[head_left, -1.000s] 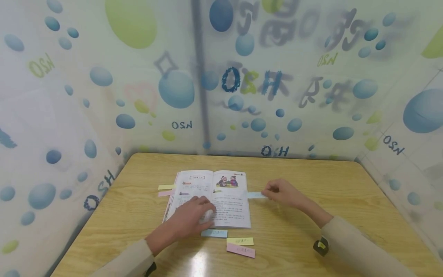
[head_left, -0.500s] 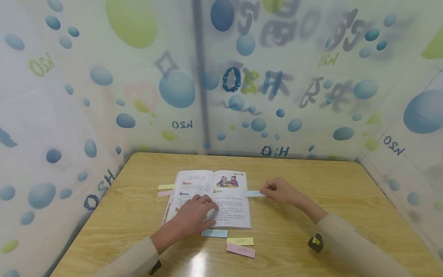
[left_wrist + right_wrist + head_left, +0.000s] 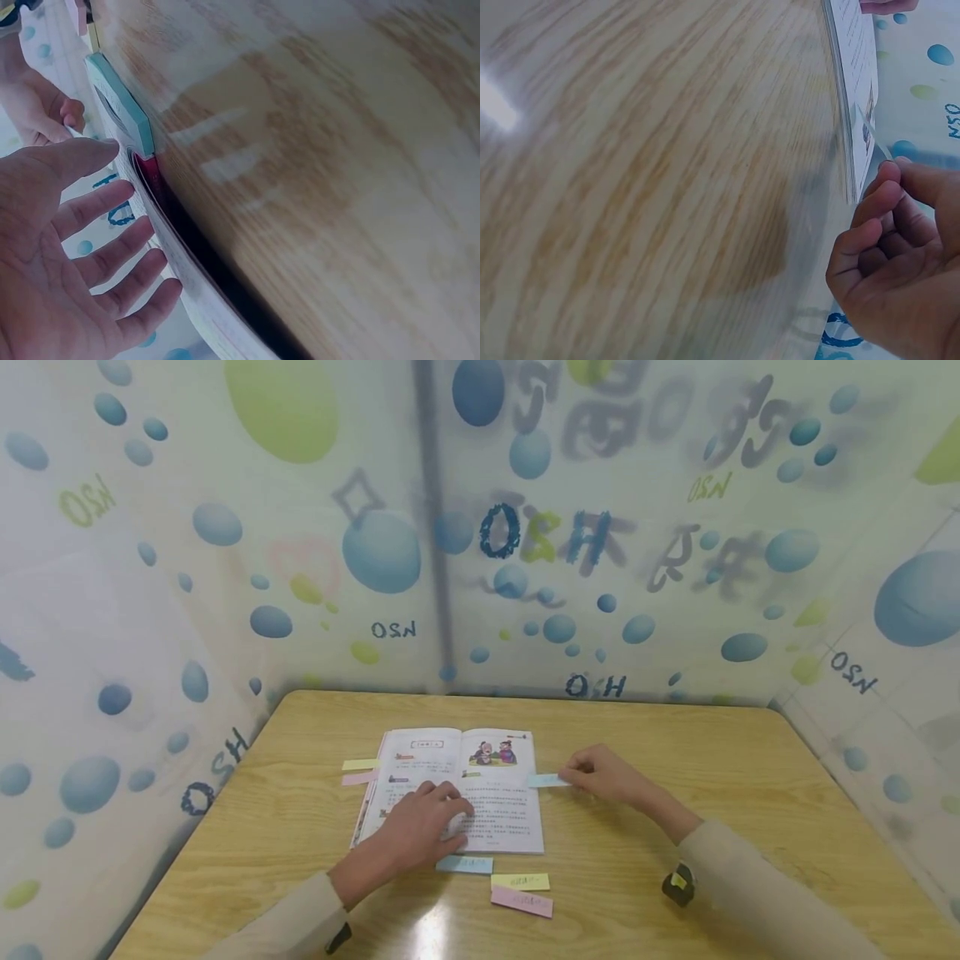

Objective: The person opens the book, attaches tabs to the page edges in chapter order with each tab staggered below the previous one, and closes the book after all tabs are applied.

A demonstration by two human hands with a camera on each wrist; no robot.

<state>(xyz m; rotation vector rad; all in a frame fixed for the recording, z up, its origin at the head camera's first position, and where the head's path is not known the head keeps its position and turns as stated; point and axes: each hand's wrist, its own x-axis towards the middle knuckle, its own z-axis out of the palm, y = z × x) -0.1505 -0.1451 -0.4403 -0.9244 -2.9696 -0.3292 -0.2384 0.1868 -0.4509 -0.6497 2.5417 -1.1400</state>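
An open book (image 3: pixel 502 818) with printed text and a small color picture lies on the wooden table. My left hand (image 3: pixel 420 827) rests across its lower middle, fingers spread and fairly straight on the pages, as the left wrist view also shows. Between thumb and index finger, my right hand (image 3: pixel 603 774) pinches the outer end of a light blue paper strip (image 3: pixel 543 780). The strip's other end overlaps the right page's edge. In the right wrist view this strip (image 3: pixel 876 135) is seen edge-on, with the other fingers of the right hand (image 3: pixel 900 247) curled.
A yellow strip (image 3: pixel 362 765) and a pink strip (image 3: pixel 360 777) stick out from the book's left side. Below the book lie a blue sticky-note pad (image 3: pixel 465 864), a yellow one (image 3: pixel 521 882) and a pink one (image 3: pixel 522 902). A patterned curtain (image 3: pixel 525 635) stands behind the table.
My right hand has moved slightly left with the blue strip, so the strip's end now overlaps the right page's edge. My left hand has barely shifted on the book.
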